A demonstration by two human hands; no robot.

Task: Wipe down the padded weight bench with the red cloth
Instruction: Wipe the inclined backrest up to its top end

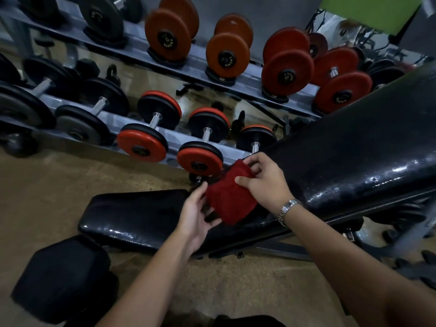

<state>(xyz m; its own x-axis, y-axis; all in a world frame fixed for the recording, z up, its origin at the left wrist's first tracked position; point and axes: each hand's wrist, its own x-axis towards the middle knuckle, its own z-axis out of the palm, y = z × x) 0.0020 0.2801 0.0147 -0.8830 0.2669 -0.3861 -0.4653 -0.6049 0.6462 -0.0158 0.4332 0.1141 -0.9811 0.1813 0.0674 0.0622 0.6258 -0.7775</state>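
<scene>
A folded red cloth (230, 192) hangs in the air between both hands, just above the gap where the bench's two pads meet. My right hand (264, 180), with a metal watch on its wrist, pinches the cloth's upper edge between thumb and fingers. My left hand (197, 213) holds the cloth's lower left side from underneath, fingers spread behind it. The black padded weight bench has a flat seat pad (132, 215) at lower centre and a long inclined back pad (354, 152) rising to the upper right, its surface shiny.
A two-tier dumbbell rack (165, 64) with several black and red dumbbells stands right behind the bench. A black foam leg roller (63, 274) sits at the lower left. Brown floor (47, 190) lies to the left; the bench frame (283, 250) runs underneath.
</scene>
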